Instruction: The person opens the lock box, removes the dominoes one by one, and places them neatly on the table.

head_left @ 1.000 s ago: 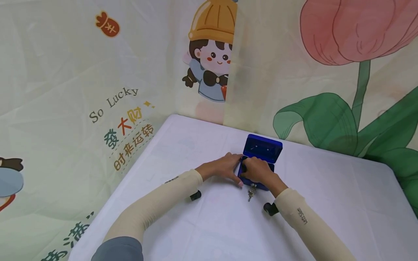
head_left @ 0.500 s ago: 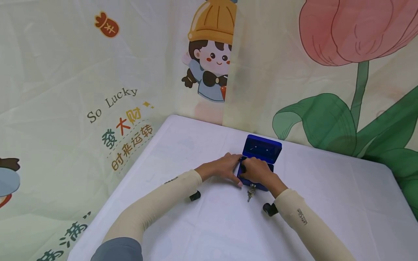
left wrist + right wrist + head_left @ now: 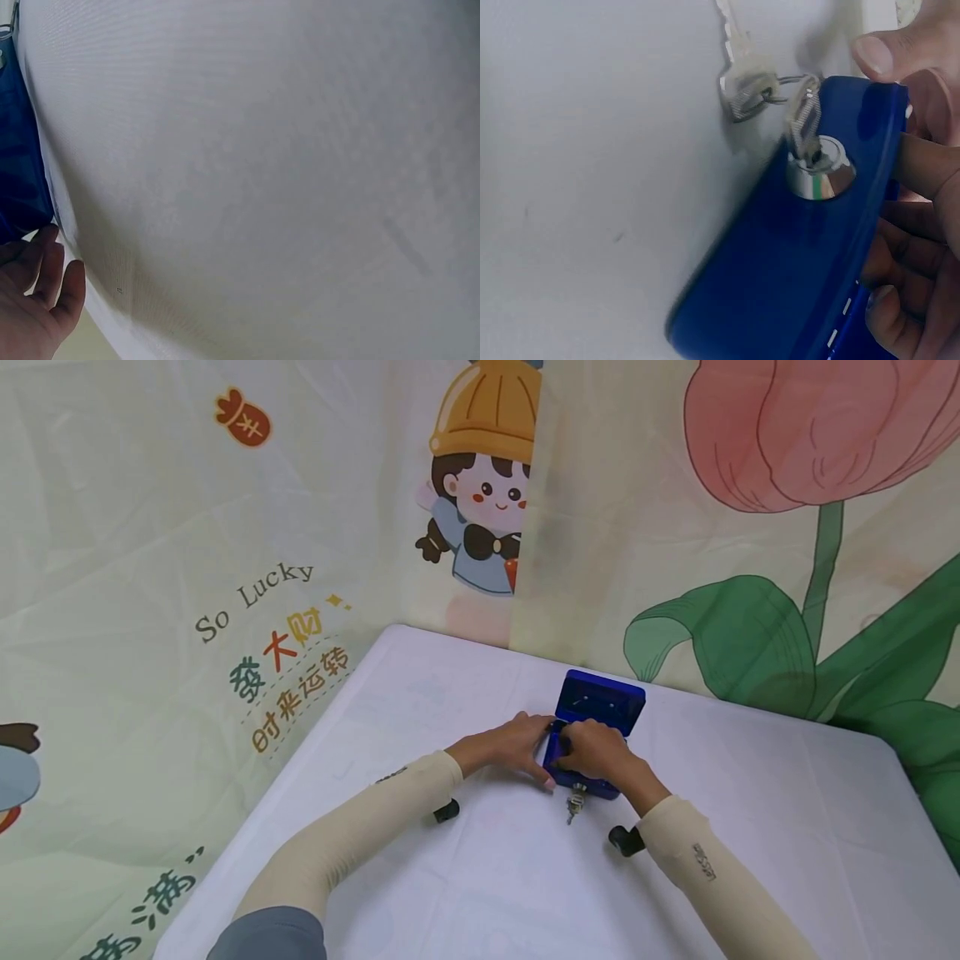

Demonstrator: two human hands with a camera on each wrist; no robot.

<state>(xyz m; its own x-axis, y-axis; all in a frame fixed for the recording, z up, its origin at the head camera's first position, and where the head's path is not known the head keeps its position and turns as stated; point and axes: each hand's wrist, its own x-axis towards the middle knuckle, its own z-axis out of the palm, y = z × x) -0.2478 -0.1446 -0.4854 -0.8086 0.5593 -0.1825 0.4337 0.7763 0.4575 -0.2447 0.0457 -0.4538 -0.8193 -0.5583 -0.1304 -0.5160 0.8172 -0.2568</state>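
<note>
A small blue metal cash box (image 3: 596, 788) stands on the table with its lid (image 3: 600, 693) raised at the back. My left hand (image 3: 522, 745) grips its left side, thumb at the front corner and fingers toward the rear; the left wrist view shows a fingertip against a box corner. Over the opening, my right hand (image 3: 597, 750) reaches inside with bent fingers. I cannot tell whether these fingers hold anything. One key (image 3: 805, 120) sits in the round front lock (image 3: 823, 178); a second key (image 3: 742, 79) hangs from the same ring.
The table (image 3: 465, 877) wears a white cover. Close behind the box hangs a printed cloth backdrop (image 3: 585, 568). Black wrist cameras stick out below both wrists, the right camera (image 3: 625, 840) near the keys.
My right forearm has shifted slightly to the right, and the right hand now hides more of the box's right side. The left hand keeps its place on the box.
</note>
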